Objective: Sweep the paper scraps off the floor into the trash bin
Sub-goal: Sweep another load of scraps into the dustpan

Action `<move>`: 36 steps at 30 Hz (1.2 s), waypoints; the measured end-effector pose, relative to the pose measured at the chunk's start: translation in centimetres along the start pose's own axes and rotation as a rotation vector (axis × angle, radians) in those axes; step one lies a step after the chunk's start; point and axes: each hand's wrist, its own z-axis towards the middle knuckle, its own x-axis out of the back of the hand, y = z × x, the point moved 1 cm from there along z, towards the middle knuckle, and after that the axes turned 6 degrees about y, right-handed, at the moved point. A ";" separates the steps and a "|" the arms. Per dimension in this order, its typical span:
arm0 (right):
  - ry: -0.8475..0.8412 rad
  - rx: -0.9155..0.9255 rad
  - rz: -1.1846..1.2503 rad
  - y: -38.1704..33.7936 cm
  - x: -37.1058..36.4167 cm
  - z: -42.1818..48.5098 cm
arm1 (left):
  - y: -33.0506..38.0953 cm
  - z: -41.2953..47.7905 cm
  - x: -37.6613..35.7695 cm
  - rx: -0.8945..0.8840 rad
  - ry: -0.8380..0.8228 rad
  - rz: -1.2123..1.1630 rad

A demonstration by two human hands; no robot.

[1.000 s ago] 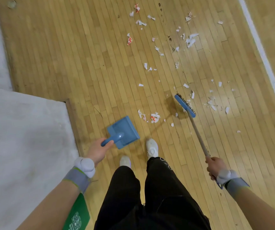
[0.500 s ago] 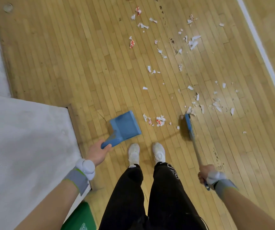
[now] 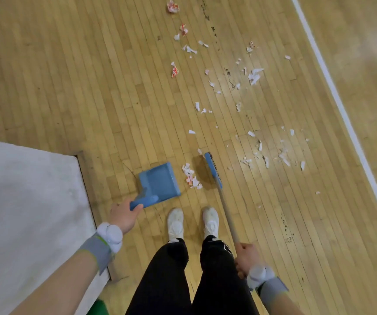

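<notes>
My left hand [image 3: 124, 214] grips the handle of a blue dustpan [image 3: 159, 181], whose mouth faces right over the wood floor. My right hand [image 3: 246, 258] holds the wooden stick of a broom, its blue head [image 3: 213, 170] standing just right of the pan. A small heap of white and red paper scraps [image 3: 191, 177] lies between the pan's mouth and the broom head. Several more scraps [image 3: 254, 76] are scattered farther ahead and to the right [image 3: 283, 155]. No trash bin is in view.
A grey mat [image 3: 28, 201] covers the floor on my left, its corner close to the dustpan. A white painted line [image 3: 333, 92] runs diagonally along the right. My two white shoes [image 3: 176, 221] stand just behind the pan and broom. Something green [image 3: 98, 309] shows at the bottom edge.
The broom head has swept left, pushing scraps into a heap beside the dustpan. The dustpan has moved forward and lower toward the floor, and I have stepped forward.
</notes>
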 end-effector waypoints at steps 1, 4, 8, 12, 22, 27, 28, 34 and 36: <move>0.029 0.010 -0.010 0.0 -0.1 0.4 | -0.2 0.4 0.2 0.017 -0.004 0.033; 0.065 0.024 -0.062 -0.5 -0.3 1.5 | -0.8 1.3 0.8 0.058 -0.039 0.111; 0.092 -0.025 -0.083 -1.6 -2.0 1.9 | -1.6 1.7 1.8 0.022 -0.082 0.173; 0.011 -0.035 -0.159 -2.3 -5.1 -0.1 | -1.2 1.5 1.5 0.008 -0.071 0.207; -0.091 -0.034 -0.120 -2.2 -12.8 -5.2 | 0.4 2.1 0.9 0.025 -0.047 0.242; -0.199 -0.025 -0.065 -1.0 -12.5 -5.7 | -0.4 2.1 1.0 0.015 -0.056 0.227; -0.213 -0.053 -0.035 -0.8 -12.1 -5.8 | -0.6 2.1 1.1 0.015 -0.054 0.222; -0.194 -0.082 0.088 -0.4 -7.6 -4.7 | -1.1 1.7 1.5 -0.037 0.053 0.244; -0.143 -0.049 0.089 -0.8 -5.4 -3.9 | -2.1 1.5 1.8 -0.055 0.075 0.269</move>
